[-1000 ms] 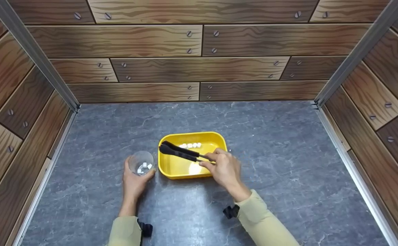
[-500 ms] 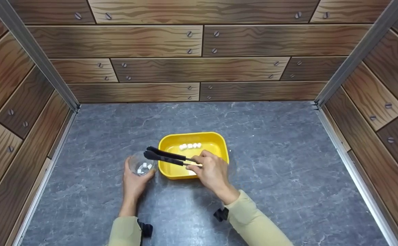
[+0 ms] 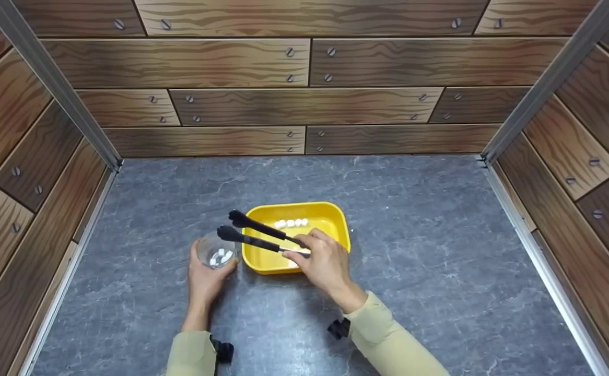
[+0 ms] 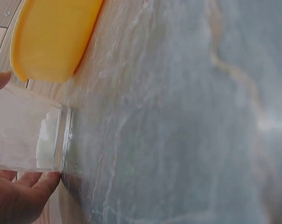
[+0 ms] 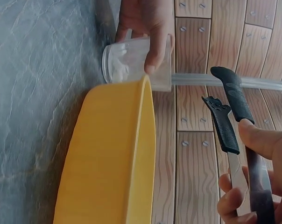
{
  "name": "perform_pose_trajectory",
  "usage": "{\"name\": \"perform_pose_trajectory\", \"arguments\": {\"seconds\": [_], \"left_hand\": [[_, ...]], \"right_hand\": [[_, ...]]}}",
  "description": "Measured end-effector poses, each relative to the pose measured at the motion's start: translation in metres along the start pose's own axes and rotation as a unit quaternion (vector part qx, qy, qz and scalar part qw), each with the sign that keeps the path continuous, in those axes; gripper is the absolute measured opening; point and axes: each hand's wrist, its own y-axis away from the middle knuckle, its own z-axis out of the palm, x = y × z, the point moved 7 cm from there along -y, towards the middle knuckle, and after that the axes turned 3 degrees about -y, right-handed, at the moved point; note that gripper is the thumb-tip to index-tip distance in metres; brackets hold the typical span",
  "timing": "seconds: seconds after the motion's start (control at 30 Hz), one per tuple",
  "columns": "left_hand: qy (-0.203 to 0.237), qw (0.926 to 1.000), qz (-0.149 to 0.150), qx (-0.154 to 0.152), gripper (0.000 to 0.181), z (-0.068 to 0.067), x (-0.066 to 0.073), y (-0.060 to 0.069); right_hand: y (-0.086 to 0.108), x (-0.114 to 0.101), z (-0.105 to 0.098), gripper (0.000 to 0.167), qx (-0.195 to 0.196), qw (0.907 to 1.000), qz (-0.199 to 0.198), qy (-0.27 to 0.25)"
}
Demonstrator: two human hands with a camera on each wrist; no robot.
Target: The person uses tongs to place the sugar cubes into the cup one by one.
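My left hand (image 3: 206, 279) grips a clear cup (image 4: 19, 126) that stands upright on the floor, thumb on one side and fingers on the other. Several small white cubes (image 3: 221, 256) lie at the cup's bottom. In my right hand (image 3: 325, 261) are tongs (image 3: 255, 241) with black tips and metal arms. The tongs' arms are spread apart, with nothing visible between the tips. One tip hangs near the cup's rim, the other over the left edge of a yellow tray (image 5: 99, 154). Inside the tray, a short row of white cubes (image 3: 291, 223) lies toward the back.
Grey marbled flooring (image 3: 430, 250) surrounds the tray and cup. Wood-patterned walls (image 3: 304, 104) enclose the back and both sides, with metal strips along the corners. A tiny white speck (image 3: 387, 207) lies right of the tray.
My right hand has moved left, carrying the tongs from above the tray toward the cup. The tongs' tips, close together before, are now spread. My left hand stays in place around the cup.
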Motion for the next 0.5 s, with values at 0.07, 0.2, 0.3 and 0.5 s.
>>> {"name": "perform_pose_trajectory", "arguments": {"seconds": [0.07, 0.2, 0.3, 0.5], "left_hand": [[-0.007, 1.0, -0.003, -0.001, 0.104, 0.0, 0.0, 0.0], [-0.014, 0.9999, -0.007, 0.0, 0.105, 0.0, 0.0, 0.001], [-0.013, 0.9999, -0.005, 0.004, 0.104, 0.0, 0.001, 0.001], [-0.013, 0.9999, -0.003, 0.007, 0.105, -0.001, 0.001, 0.0]], "right_hand": [[0.0, 0.005, -0.003, 0.038, -0.002, 0.9999, 0.01, 0.007], [0.0, 0.016, -0.012, 0.038, 0.002, 0.9995, 0.024, 0.021], [0.001, 0.024, -0.02, 0.037, 0.016, 0.9991, 0.027, 0.03], [0.005, 0.046, -0.031, 0.038, 0.033, 0.9971, 0.04, 0.056]]}}
